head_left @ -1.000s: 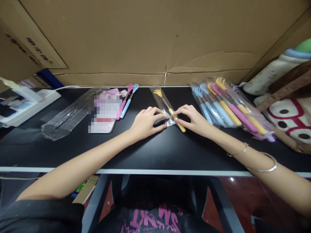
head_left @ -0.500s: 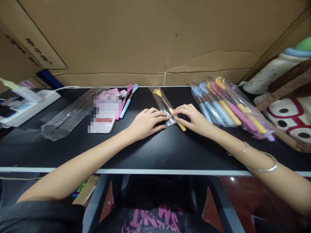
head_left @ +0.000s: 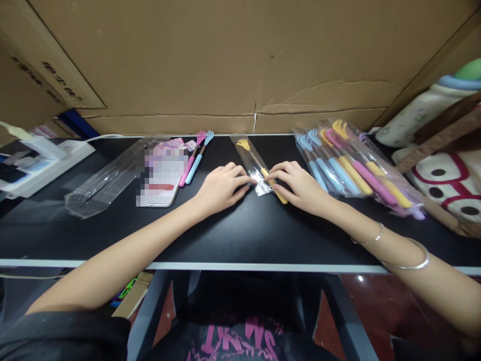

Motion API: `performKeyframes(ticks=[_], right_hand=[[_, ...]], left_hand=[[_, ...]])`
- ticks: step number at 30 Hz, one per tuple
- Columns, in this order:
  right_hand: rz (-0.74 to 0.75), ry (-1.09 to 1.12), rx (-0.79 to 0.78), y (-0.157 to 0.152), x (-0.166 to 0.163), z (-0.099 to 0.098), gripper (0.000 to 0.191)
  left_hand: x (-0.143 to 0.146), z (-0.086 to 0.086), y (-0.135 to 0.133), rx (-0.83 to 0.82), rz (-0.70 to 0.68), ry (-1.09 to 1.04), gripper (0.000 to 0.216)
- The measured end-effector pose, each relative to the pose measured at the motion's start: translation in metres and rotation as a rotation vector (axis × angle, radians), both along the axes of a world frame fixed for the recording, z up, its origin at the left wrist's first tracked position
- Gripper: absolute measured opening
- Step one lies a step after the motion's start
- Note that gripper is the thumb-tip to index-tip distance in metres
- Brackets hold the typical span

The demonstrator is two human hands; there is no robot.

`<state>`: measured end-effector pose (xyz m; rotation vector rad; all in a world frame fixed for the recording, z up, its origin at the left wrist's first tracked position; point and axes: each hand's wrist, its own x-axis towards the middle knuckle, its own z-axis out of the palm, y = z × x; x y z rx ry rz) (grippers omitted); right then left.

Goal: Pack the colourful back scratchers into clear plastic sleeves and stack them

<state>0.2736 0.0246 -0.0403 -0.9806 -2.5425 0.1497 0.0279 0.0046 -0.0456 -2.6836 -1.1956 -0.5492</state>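
Note:
A yellow back scratcher (head_left: 276, 192) lies on the black table (head_left: 240, 235), partly inside a narrow clear plastic sleeve (head_left: 252, 163). Its claw head sits at the far end of the sleeve and its yellow handle sticks out toward me. My left hand (head_left: 221, 187) rests beside the sleeve's open end, fingers curled and fingertips pinching the plastic edge. My right hand (head_left: 300, 186) lies over the handle, with its fingertips pinching it where it leaves the sleeve.
A pile of bagged blue, pink and yellow scratchers (head_left: 353, 165) lies at the right. A pink and a blue scratcher (head_left: 195, 158), a blurred card pack (head_left: 163, 173) and empty clear sleeves (head_left: 105, 178) lie at the left. Cardboard (head_left: 240, 60) walls the back; a patterned bag (head_left: 447, 175) is far right.
My left hand's fingers have drawn back and curled at the sleeve's open end. The scratcher, the sleeve and my right hand have barely shifted.

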Motion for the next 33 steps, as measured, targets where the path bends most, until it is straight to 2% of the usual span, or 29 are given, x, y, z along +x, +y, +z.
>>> performKeyframes(ticks=[8, 16, 21, 28, 33], right_hand=[[-0.032, -0.215, 0.232, -0.009, -0.001, 0.010, 0.025], [-0.095, -0.369, 0.366, -0.014, -0.010, 0.005, 0.030], [-0.146, -0.347, 0.347, -0.013, -0.007, 0.003, 0.029], [-0.214, -0.177, 0.190, -0.006, -0.003, 0.000, 0.027], [-0.248, -0.187, 0.207, -0.008, -0.004, 0.002, 0.018]], left_hand=[[0.003, 0.000, -0.003, -0.014, -0.018, 0.015, 0.031], [0.003, 0.001, -0.001, 0.049, -0.014, 0.068, 0.032], [0.003, 0.002, -0.001, 0.044, -0.015, 0.045, 0.031], [0.004, 0.000, 0.000, 0.018, 0.007, -0.031, 0.026], [0.007, -0.002, -0.003, -0.084, -0.033, -0.061, 0.021]])
